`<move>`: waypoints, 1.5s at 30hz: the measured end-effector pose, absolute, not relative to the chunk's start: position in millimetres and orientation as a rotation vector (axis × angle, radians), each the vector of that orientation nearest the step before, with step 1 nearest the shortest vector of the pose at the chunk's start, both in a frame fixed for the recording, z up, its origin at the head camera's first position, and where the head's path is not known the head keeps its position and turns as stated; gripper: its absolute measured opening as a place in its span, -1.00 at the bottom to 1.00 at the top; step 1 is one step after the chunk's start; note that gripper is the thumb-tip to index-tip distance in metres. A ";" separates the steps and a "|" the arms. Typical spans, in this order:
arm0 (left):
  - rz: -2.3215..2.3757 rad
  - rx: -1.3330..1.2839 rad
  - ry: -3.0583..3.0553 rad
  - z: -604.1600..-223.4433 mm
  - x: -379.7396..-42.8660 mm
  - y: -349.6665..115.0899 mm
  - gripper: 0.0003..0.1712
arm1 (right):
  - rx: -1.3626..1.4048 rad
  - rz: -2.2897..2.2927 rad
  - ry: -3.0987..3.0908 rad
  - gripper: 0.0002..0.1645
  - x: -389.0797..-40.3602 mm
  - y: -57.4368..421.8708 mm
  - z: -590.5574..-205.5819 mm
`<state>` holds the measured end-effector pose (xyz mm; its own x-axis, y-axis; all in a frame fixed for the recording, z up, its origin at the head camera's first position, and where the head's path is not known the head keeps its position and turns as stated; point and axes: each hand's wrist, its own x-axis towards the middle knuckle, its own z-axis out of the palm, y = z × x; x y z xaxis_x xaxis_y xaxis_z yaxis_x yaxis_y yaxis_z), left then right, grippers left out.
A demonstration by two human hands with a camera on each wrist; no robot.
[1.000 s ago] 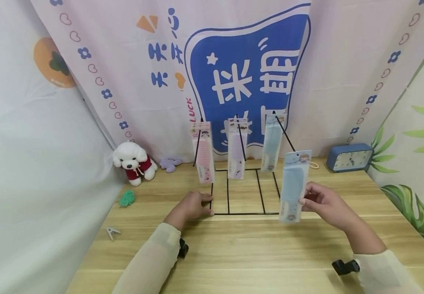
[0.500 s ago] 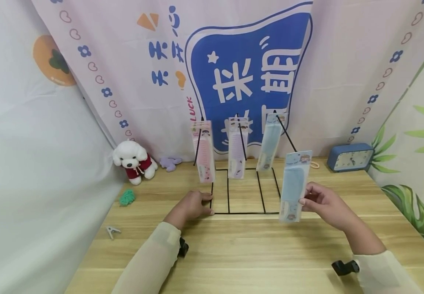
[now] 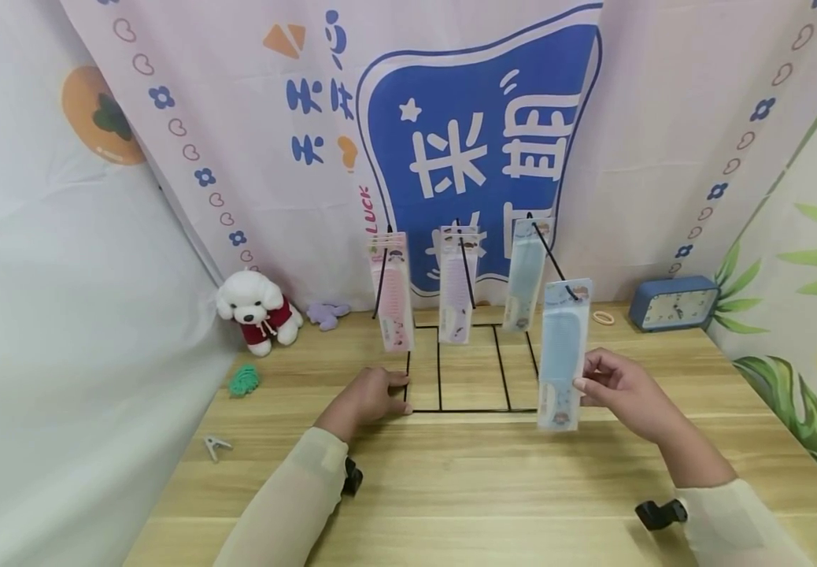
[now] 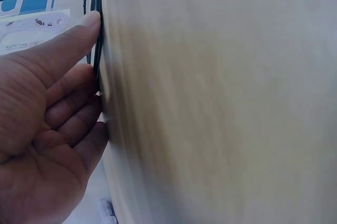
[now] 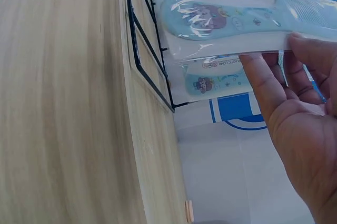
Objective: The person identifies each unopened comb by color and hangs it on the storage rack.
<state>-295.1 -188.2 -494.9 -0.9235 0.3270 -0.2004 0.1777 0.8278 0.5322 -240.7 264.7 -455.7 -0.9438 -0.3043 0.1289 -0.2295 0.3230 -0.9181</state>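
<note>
My right hand (image 3: 628, 394) pinches the edge of a blue comb in a clear package (image 3: 562, 354). The tip of the right hook of a black wire display rack (image 3: 472, 411) shows in front of the package's top card, at its hole. Farther back on that hook hangs another packaged blue comb (image 3: 526, 276). At the rack's left side, my left hand (image 3: 369, 394) holds the base wire (image 4: 97, 40), thumb and fingertips against it. Packaged pink combs (image 3: 396, 303) hang on the left hook, and packaged purple combs (image 3: 456, 295) on the middle one.
A white toy dog (image 3: 256, 311), a purple figure (image 3: 327, 316), a green coil (image 3: 244, 380) and a grey clip (image 3: 216, 447) lie left on the wooden table (image 3: 465, 496). A blue clock (image 3: 676, 305) and a hair tie (image 3: 603, 317) sit back right. A curtain (image 3: 663, 157) hangs behind.
The held comb package has moved slightly up and left, and the hook's tip now shows in front of its card. The blue comb behind has swung a little. My left hand stays put.
</note>
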 end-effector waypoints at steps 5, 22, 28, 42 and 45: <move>0.740 0.371 2.735 -493.7 -295.3 -187.4 -0.28 | -0.418 -1.730 2.548 -0.68 -252.1 256.9 -451.7; 0.770 0.374 2.729 -496.1 -292.7 -186.3 -0.26 | -0.228 -1.781 2.587 -0.64 -315.5 230.6 -444.8; 0.757 0.363 2.743 -497.8 -293.1 -187.5 -0.27 | -0.267 -1.624 2.690 -0.61 -334.8 229.1 -445.7; 0.765 0.380 2.742 -494.7 -293.5 -188.0 -0.27 | -0.249 -1.578 2.703 -0.56 -363.0 226.9 -448.0; 0.760 0.381 2.740 -495.2 -293.3 -188.1 -0.28 | -0.219 -1.590 2.697 -0.53 -362.3 226.7 -449.1</move>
